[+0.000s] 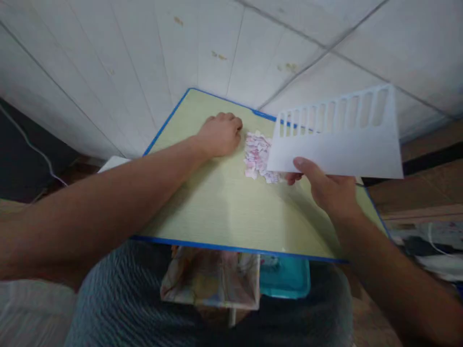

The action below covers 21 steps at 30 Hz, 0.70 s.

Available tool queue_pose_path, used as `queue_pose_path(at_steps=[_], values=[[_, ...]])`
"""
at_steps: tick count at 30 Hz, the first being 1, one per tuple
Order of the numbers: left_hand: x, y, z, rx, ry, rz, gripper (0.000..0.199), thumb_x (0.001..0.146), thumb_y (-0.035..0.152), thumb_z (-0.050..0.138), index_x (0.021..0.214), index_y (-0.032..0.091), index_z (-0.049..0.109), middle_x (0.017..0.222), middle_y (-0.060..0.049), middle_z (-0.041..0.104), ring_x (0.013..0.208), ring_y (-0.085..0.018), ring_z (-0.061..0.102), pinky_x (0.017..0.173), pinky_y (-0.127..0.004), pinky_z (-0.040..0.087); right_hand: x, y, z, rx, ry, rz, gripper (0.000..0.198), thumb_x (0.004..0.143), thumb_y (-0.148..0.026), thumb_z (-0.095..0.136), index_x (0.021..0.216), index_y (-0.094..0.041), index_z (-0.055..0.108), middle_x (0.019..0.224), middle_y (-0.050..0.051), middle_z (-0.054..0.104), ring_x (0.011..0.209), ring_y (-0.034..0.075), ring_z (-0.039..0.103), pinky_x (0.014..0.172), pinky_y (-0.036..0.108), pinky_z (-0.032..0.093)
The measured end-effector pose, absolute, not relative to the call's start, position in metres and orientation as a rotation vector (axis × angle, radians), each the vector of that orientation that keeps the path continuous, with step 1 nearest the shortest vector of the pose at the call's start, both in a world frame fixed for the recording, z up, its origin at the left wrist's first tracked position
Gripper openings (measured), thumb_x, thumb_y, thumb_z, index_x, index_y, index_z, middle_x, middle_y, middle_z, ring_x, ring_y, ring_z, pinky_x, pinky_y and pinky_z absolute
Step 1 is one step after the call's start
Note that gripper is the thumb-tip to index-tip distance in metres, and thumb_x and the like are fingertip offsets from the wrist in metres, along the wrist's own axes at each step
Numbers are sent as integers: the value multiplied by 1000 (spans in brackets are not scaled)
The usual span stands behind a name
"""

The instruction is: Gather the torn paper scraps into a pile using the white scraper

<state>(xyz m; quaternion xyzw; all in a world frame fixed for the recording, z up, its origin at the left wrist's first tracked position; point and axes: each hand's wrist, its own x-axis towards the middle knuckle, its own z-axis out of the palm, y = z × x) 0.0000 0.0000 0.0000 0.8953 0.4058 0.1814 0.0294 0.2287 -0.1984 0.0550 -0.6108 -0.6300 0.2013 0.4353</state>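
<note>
My right hand (327, 185) grips a flat white sheet with a row of long rounded slots (336, 152) along its far edge, thumb on top and fingers beneath. The sheet is raised and tilted over the right part of the table. Partly under its left end lies a pile of small pink and white paper cutouts (257, 154) with wavy edges. Just left of that pile, my left hand (220, 135) rests on the tabletop with its fingers curled in; whatever they may hold is hidden.
The pale yellow table (217, 207) has a blue edge and stands against a white panelled wall (213, 43). Below its front edge are a patterned fabric-like box (213, 279) and a turquoise tray (289, 282) by my legs. Brown shelving (423, 193) stands at the right.
</note>
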Motion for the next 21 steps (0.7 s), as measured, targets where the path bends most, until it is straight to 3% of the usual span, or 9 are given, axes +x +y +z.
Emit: queue_pose_path(at_steps=[5,10,14,21], values=[[1,6,-1,2737,1278,577,42,106,21,52,137,18,81,143,-19,78,136,-40,71,117,-57,59,212,-167,42,-1562,-1700,584,44,104,-50,78,65,-30,74,66,2,76,65,26,75,78,45,66],[-1,9,0,2751,1242,564,35,107,26,57,134,20,78,140,-17,75,136,-38,68,118,-53,58,205,-169,33,-1517,-1824,534,37,104,-46,79,70,-31,81,63,0,72,68,26,75,85,45,64],[-2,9,1,2735,1225,533,35,106,26,58,133,21,78,142,-18,74,138,-39,67,119,-54,57,207,-179,36,-1515,-1826,519,36,107,-48,79,74,-33,83,66,-1,73,67,25,74,77,43,62],[-3,14,-7,2686,1203,656,35,106,28,56,130,27,80,137,-13,77,137,-38,67,119,-55,58,219,-186,35,-1535,-1822,416,38,105,-42,80,68,-33,77,64,-2,74,62,25,73,83,45,66]])
